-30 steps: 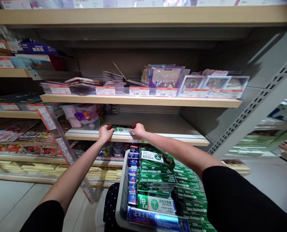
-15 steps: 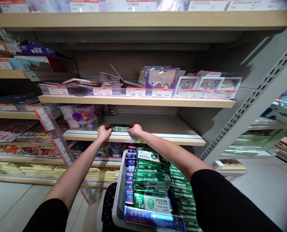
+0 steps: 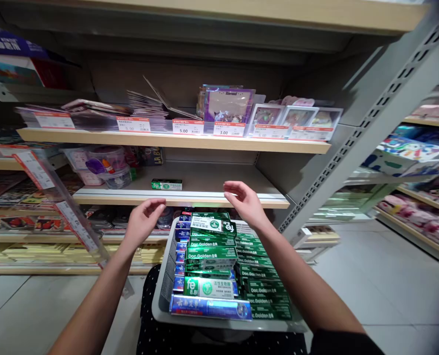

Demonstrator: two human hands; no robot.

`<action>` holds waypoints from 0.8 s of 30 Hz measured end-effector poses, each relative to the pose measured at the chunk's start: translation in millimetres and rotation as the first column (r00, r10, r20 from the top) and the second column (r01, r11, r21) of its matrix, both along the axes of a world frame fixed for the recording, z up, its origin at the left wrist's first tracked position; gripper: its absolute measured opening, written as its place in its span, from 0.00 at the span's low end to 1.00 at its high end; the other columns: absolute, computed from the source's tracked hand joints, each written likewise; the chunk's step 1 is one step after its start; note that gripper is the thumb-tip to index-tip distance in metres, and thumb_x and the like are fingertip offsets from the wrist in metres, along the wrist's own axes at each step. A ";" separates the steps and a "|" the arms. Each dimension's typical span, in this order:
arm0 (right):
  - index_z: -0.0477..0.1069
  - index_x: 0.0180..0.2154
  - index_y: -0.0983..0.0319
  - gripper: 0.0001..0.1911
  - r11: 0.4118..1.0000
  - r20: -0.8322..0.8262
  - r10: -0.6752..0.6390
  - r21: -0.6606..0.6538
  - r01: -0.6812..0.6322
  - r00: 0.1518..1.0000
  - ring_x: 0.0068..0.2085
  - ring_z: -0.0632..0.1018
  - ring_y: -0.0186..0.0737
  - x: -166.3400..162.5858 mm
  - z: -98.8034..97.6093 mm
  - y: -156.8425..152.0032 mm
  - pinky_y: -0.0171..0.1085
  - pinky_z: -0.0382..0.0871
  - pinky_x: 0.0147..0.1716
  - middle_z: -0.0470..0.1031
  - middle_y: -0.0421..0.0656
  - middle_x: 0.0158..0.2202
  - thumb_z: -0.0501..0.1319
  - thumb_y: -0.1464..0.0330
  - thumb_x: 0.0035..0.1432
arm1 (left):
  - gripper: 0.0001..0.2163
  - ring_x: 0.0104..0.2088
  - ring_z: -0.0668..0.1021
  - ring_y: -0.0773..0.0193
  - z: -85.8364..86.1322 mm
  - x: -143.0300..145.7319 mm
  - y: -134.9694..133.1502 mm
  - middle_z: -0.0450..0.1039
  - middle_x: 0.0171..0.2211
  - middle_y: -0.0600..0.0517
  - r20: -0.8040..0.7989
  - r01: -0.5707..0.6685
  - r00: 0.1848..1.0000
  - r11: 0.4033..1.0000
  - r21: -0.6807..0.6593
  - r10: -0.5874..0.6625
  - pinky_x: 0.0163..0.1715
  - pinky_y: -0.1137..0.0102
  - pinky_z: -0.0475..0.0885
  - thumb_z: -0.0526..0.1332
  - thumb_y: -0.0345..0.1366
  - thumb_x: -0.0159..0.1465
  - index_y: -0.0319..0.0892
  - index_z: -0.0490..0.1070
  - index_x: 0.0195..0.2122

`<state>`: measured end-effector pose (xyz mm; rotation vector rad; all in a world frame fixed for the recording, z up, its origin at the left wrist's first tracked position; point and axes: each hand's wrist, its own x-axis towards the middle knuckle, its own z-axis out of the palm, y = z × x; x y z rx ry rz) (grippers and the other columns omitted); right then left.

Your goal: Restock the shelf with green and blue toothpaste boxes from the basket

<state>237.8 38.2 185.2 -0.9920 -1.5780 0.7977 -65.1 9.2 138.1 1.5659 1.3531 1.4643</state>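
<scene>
A grey basket (image 3: 167, 276) holds stacked green and blue toothpaste boxes (image 3: 212, 254). Left hand (image 3: 142, 222) and right hand (image 3: 243, 199) hover above it, open and empty. One green box (image 3: 166, 185) lies on the shelf (image 3: 219, 197).

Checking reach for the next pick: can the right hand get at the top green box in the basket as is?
Probably yes. The right hand hangs open just above the basket; the top green box lies uncovered on the stack.

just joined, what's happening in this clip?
A person stands at a store shelf with a gray basket of green and blue toothpaste boxes in front of them. One green toothpaste box lies alone on the shelf, apart from both hands. The left hand and right hand are both open and empty, hanging between the shelf edge and the basket, above the top box in the stack.
</scene>
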 end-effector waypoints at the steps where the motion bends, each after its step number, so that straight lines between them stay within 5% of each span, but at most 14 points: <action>1: 0.71 0.46 0.58 0.16 0.999 -0.017 -0.037 -0.005 0.037 0.999 0.50 0.76 0.44 8.9 -6.7 -15.6 0.45 0.70 0.53 0.75 0.47 0.49 0.64 0.60 0.56 | 0.18 0.43 0.79 0.57 -2.1 11.7 -12.4 0.77 0.44 0.46 -0.009 0.017 1.000 1.000 -0.020 -0.017 0.43 0.64 0.76 0.63 0.49 0.59 0.42 0.75 0.44; 10: 0.66 0.53 0.57 0.23 0.976 0.030 -0.178 -0.123 0.181 0.983 0.48 0.76 0.46 28.8 -61.3 -82.5 0.46 0.73 0.48 0.73 0.49 0.50 0.62 0.58 0.58 | 0.22 0.53 0.75 0.56 -27.5 75.0 -43.6 0.72 0.53 0.45 0.092 0.109 0.991 0.989 -0.101 -0.100 0.52 0.64 0.71 0.62 0.47 0.59 0.44 0.69 0.52; 16: 0.65 0.56 0.52 0.23 0.987 0.102 -0.069 -0.139 0.083 0.992 0.52 0.74 0.46 27.9 -67.4 -96.3 0.46 0.71 0.51 0.68 0.45 0.57 0.60 0.60 0.59 | 0.23 0.57 0.72 0.55 -31.6 84.2 -56.8 0.68 0.58 0.45 0.082 0.158 0.985 0.981 -0.117 -0.149 0.54 0.64 0.69 0.62 0.46 0.60 0.46 0.68 0.56; 24: 0.68 0.51 0.53 0.19 0.984 0.096 -0.145 -0.089 0.154 0.985 0.48 0.75 0.47 16.9 -59.2 -104.3 0.46 0.72 0.48 0.72 0.45 0.51 0.62 0.60 0.58 | 0.27 0.57 0.72 0.53 -27.5 91.8 -54.1 0.67 0.59 0.48 0.022 0.080 0.997 0.991 -0.107 -0.079 0.56 0.61 0.68 0.64 0.46 0.58 0.49 0.66 0.58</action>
